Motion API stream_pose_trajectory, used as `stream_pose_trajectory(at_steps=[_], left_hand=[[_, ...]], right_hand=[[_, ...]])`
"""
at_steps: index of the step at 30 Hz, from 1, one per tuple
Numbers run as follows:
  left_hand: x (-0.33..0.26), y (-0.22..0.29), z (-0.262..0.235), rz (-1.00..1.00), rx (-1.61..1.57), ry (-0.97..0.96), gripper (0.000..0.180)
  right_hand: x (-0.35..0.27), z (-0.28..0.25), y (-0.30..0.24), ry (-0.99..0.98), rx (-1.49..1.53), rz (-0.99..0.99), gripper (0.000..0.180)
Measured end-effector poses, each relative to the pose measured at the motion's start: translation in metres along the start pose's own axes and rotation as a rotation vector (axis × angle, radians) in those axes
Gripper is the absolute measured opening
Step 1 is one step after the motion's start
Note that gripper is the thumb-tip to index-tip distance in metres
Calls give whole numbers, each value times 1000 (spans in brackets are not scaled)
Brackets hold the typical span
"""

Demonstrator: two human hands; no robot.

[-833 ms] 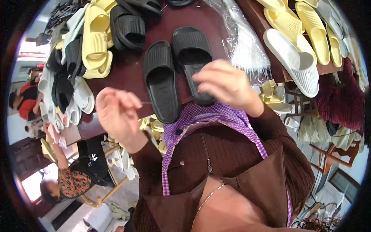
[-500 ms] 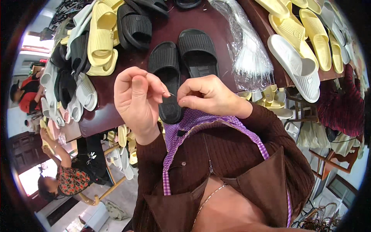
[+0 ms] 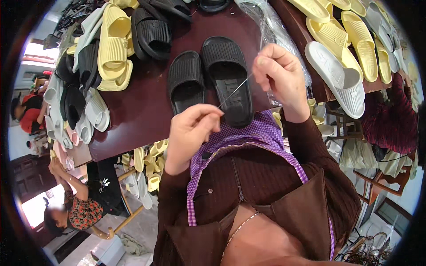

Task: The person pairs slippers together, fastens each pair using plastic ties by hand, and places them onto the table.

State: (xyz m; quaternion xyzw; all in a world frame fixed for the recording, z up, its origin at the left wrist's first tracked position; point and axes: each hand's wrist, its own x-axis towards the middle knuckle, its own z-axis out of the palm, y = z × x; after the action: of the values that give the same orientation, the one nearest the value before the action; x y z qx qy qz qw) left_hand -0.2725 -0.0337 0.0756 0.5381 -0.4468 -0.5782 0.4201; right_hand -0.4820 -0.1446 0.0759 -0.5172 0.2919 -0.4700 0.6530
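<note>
Stretching a pale strand (image 3: 236, 90) on a slant between the left hand (image 3: 190, 135) and the right hand (image 3: 282, 79), both closed in fingertip pinches: gripping low with the left, in front of the left slide (image 3: 186, 80) and hiding its heel; gripping higher with the right, beside the bag (image 3: 276, 27). Parting the hands after holding them almost together half a second earlier; lengthening the visible strand and uncovering the right slide (image 3: 227, 80) by the same spread. Judging from this, probably drawing the strand out straight, not fixing it to either slide. Crossing, in view, over the right slide's footbed; cannot tell whether touching it.

Lying side by side on the dark red table (image 3: 133, 119) as a black pair, pointing toes away from the body and reaching with the right heel to the near edge, above the purple checked apron (image 3: 267, 128). Showing matte, rubbery-looking surfaces: ribbing finely across broad straps, curving smoothly around thick soles, rising in raised marks on the right footbed. Contrasting with these by looking thin, threadlike and slightly glossy in the strand; by wrinkling and glinting as clear film in the bag. Flanking with yellow slides (image 3: 112, 64) at left and a grey-white slide (image 3: 336, 75) at right, likewise ribbed.
</note>
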Motion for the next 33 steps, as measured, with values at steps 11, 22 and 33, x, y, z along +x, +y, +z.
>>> stream_pose_trajectory(at_steps=[11,22,33], left_hand=[[-18,-18,6,616,898,54,7],[21,-43,38,557,1240,146,17],[86,-77,43,419,1351,355,18]], right_hand=[[-23,-14,64,-214,-1053,-35,20],[16,-6,75,-150,-1513,-13,22],[62,-28,53,111,-1153,-259,24]])
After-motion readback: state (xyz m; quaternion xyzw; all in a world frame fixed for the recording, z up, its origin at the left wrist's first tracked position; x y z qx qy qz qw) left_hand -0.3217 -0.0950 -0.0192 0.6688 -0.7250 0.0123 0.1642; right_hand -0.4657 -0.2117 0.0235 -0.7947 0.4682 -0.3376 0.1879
